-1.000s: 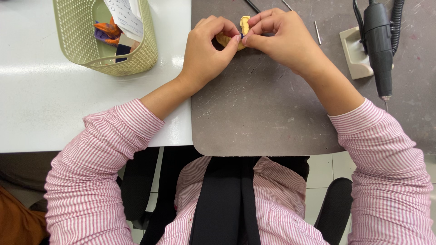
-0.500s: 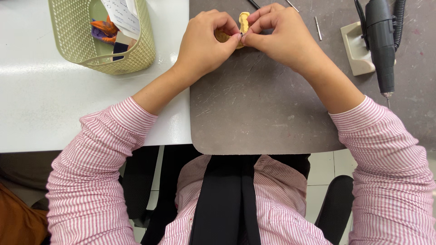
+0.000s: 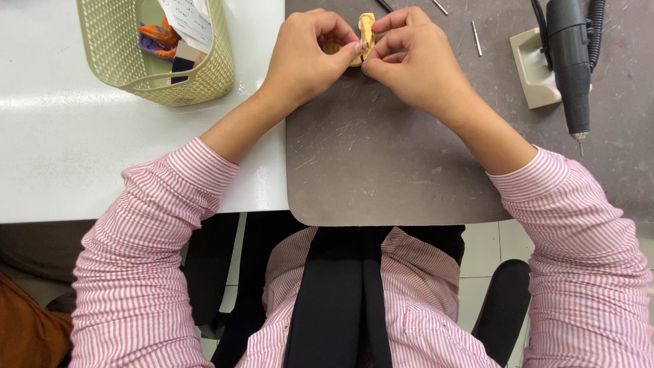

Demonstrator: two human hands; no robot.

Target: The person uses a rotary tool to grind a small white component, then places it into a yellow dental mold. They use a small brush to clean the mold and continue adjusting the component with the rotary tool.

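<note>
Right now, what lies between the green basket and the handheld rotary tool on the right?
In the head view, both hands: left hand and right hand pinching a small yellow piece above the grey mat.

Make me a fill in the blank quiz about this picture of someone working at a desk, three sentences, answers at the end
1. Both hands pinch a small ____-coloured piece above the grey mat.
2. The green basket sits on the white table to the person's ____.
3. The dark handheld rotary tool rests on a white ____ at the person's right.

Missing words: yellow; left; stand

The left hand and right hand meet at the piece.
</note>
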